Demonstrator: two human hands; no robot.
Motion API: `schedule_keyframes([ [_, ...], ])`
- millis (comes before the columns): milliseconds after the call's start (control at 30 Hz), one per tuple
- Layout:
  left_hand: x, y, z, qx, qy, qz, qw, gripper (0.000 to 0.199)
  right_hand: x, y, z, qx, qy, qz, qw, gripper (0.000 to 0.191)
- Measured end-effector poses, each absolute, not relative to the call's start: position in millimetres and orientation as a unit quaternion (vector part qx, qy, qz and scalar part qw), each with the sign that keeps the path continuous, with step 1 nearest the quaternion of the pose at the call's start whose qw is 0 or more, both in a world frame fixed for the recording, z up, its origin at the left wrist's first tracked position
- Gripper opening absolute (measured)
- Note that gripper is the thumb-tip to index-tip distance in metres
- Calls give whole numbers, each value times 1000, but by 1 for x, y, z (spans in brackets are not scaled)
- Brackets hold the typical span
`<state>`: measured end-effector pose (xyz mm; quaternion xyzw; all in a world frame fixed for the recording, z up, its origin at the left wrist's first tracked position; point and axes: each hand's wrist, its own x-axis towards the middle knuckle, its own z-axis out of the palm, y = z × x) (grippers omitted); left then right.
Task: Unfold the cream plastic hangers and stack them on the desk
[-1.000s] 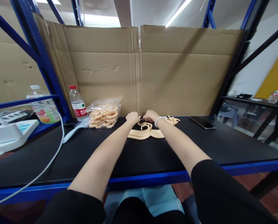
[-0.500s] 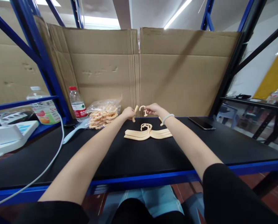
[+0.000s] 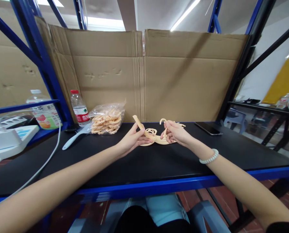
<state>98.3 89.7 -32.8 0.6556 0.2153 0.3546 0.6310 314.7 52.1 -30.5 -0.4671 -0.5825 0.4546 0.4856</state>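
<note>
My left hand (image 3: 136, 137) is closed around a flat, cream-coloured hanger arm (image 3: 138, 123), which tilts up to the left. In my right hand (image 3: 174, 132) is a cream hanger hook (image 3: 163, 121), pinched with its curved end up and its stem pointing down. Between and below the hands, cream folding hangers (image 3: 160, 140) lie stacked on the black tabletop, with their curled hooks (image 3: 151, 131) toward the back. My fingers hide part of the stack. Behind my right hand lie some more cream pieces (image 3: 182, 124), partly covered.
At the back left sit a clear bag (image 3: 107, 119) of cream parts, a red-capped water bottle (image 3: 80, 108) and a light blue-handled brush (image 3: 76, 137). A phone (image 3: 208, 128) lies on the right. Cardboard (image 3: 195, 77) walls the back; a white cable (image 3: 50, 168) crosses the left.
Both hands have come nearer, down over the stacked hangers. The left brings the hanger arm, now tilted left; the right has moved slightly right with the hook.
</note>
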Motion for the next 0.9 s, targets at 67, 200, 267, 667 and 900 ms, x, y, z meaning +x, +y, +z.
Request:
schedule_keyframes([
  [67, 99, 88, -40, 644, 211, 380, 630, 31, 314, 50, -33, -442, -573, 479, 496, 28],
  [200, 95, 89, -49, 637, 222, 428, 601, 47, 314, 50, -37, -398, -583, 518, 482, 31],
  [267, 92, 91, -52, 648, 232, 436, 580, 49, 314, 50, -39, -398, -596, 523, 461, 32],
  [667, 92, 88, -57, 763, 259, 400, 436, 28, 302, 45, -48, -405, -615, 487, 469, 29],
  [900, 91, 86, -58, 818, 199, 376, 387, 24, 298, 39, -45, -368, -609, 581, 395, 31],
])
